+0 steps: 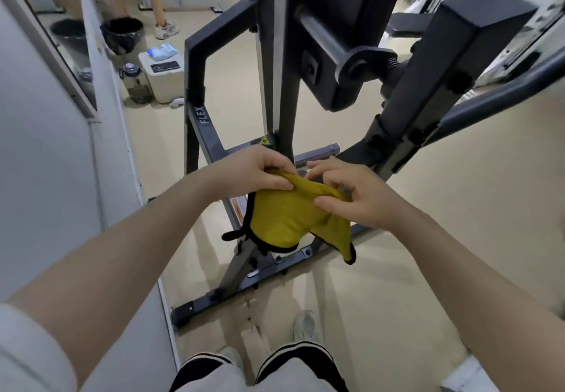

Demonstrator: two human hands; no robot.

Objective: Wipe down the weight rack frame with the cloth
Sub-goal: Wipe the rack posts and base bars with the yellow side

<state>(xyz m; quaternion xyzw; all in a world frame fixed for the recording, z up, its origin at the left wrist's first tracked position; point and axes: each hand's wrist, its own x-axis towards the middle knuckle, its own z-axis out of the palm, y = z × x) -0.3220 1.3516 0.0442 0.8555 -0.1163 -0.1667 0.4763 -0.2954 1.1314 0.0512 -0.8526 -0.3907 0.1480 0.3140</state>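
We hold the yellow cloth [284, 217] up in front of us with both hands, and it touches no part of the frame. Our left hand [253, 171] pinches the upper edge between thumb and curled fingers [275, 184], and our right hand [357, 196] pinches the same edge just beside it, so the cloth hangs down below the fingers in a loose bunch with one black-trimmed corner trailing low on the right.

The weight rack frame [198, 122] lies beyond and below the fingers. Its dark central upright [286, 110] rises directly past the fingertips, with its long axis running up and away from us. The base bars [220, 295] spread on the floor beneath the hanging cloth.

The upright stands almost midway between our hands, slightly nearer the left. We judge the cloth is being gathered into a pad; the next move would push it forward onto that post, then stroke along its length.
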